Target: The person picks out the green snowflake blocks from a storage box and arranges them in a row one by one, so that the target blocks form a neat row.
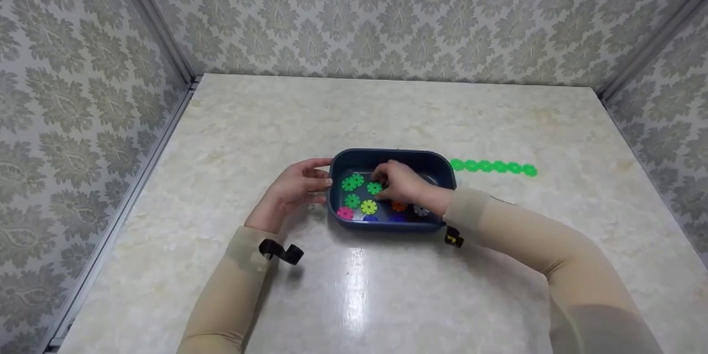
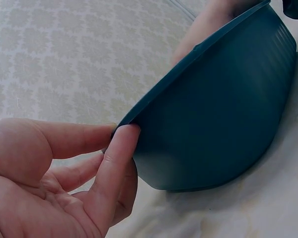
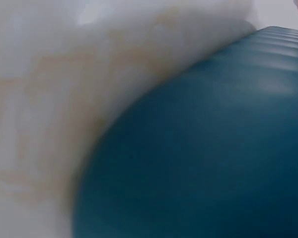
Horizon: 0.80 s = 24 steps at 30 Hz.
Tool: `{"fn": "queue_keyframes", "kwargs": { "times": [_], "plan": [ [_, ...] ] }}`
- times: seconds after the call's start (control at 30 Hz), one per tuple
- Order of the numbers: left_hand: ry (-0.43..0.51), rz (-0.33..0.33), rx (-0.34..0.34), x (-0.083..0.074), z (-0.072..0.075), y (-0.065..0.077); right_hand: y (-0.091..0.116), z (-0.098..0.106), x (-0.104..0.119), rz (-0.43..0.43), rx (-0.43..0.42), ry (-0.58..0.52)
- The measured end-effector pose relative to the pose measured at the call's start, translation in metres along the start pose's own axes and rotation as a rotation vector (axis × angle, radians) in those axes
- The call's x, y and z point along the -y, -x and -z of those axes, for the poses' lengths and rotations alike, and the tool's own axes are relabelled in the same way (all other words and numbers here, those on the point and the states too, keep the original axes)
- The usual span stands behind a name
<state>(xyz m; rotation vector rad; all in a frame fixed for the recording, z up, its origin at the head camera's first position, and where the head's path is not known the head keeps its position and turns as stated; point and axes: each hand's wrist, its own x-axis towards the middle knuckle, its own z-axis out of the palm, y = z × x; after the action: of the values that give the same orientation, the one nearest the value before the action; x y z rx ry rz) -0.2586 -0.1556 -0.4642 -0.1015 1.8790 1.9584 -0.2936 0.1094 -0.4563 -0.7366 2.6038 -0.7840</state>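
A dark blue plastic bin (image 1: 392, 227) stands on the table with notched plastic discs inside, mostly green. My left hand (image 1: 298, 185) is at the bin's left end. In the left wrist view, thumb and fingers of the left hand (image 2: 84, 168) pinch the rim of the bin (image 2: 213, 109). My right hand (image 1: 406, 181) reaches down into the bin, its curled thumb and fingers around the edges of a green notched disc (image 1: 374, 188). Only the bin's outer wall (image 3: 203, 148) fills the right wrist view; the right hand's fingers are hidden there.
To the right of the bin lies a straight row of several joined green discs (image 1: 493, 166). Other discs in the bin include yellow (image 1: 369, 207), pink (image 1: 345, 213), orange (image 1: 399, 206) and grey (image 1: 421, 211). Patterned walls (image 1: 354, 16) enclose the marbled table (image 1: 276, 110).
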Motion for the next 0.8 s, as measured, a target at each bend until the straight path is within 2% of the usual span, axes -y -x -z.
{"fn": "queue_keyframes", "kwargs": {
  "times": [0.27, 0.47, 0.8],
  "plan": [
    [-0.011, 0.0, -0.01, 0.0, -0.0007, -0.0006, 0.0003, -0.0004, -0.0013, -0.011, 0.002, 0.077],
    [-0.017, 0.002, -0.011, -0.0004, -0.0002, -0.0007, 0.0006, -0.0008, -0.0007, 0.002, 0.009, 0.09],
    [-0.03, 0.019, -0.02, -0.0023, 0.0001, 0.0001, 0.0008, 0.0014, -0.0008, 0.105, 0.036, 0.053]
  ]
}}
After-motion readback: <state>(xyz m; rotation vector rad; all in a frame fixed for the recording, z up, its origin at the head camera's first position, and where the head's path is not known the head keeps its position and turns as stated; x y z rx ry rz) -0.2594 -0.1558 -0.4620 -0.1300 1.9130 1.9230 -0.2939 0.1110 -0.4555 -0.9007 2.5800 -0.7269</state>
